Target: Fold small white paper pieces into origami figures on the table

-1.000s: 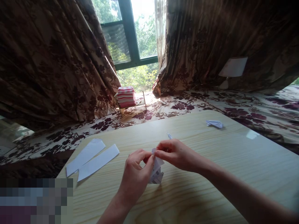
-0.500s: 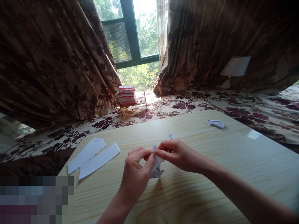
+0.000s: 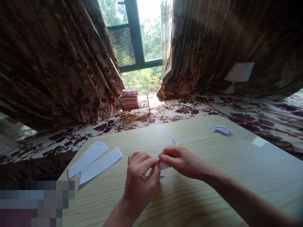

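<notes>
Between my two hands is a small piece of folded white paper (image 3: pixel 163 165), held just above the wooden table. My left hand (image 3: pixel 143 173) pinches it from the left with thumb and forefinger, and its fingers cover much of the paper. From the right, my right hand (image 3: pixel 176 157) pinches the top edge, its fingertips almost touching those of the left. Just beyond my right hand lies a slim pale object with markings (image 3: pixel 174 140), partly hidden; I cannot make out its kind.
Two white paper strips (image 3: pixel 100 165) lie at the table's left. A folded paper piece (image 3: pixel 221 129) sits near the far right edge of the table (image 3: pixel 224 189). Behind stand a small rack with folded striped cloths (image 3: pixel 129 99) and a white lamp (image 3: pixel 240 72).
My left hand has turned and closed further over the folded paper, so less of it shows. The whole view has shifted slightly, with the scene lower in the picture.
</notes>
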Available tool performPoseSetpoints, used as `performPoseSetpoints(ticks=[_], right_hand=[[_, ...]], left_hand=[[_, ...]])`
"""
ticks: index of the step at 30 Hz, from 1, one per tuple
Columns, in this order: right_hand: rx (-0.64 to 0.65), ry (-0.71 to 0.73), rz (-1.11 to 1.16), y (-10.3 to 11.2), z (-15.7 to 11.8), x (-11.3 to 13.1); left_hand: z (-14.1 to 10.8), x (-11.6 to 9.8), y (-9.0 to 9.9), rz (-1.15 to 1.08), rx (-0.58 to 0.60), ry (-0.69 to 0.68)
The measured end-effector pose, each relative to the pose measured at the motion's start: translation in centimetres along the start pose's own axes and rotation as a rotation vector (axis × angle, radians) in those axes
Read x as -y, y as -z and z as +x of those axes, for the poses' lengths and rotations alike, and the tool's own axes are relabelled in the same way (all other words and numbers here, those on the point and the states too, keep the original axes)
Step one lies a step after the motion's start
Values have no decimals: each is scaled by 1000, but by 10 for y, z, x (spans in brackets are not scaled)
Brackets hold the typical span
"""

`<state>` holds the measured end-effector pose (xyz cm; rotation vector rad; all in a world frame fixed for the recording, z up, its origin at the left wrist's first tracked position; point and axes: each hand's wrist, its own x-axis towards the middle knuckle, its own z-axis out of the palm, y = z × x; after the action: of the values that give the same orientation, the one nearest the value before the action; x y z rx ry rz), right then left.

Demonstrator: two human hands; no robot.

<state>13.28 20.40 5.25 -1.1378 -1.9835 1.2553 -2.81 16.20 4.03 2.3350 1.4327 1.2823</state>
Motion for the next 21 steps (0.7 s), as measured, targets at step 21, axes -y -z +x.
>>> performPoseSetpoints(ticks=[21], right_hand=[[-26, 44, -115, 1, -4, 0]], left_hand=[[-1, 1, 2, -128, 102, 216]])
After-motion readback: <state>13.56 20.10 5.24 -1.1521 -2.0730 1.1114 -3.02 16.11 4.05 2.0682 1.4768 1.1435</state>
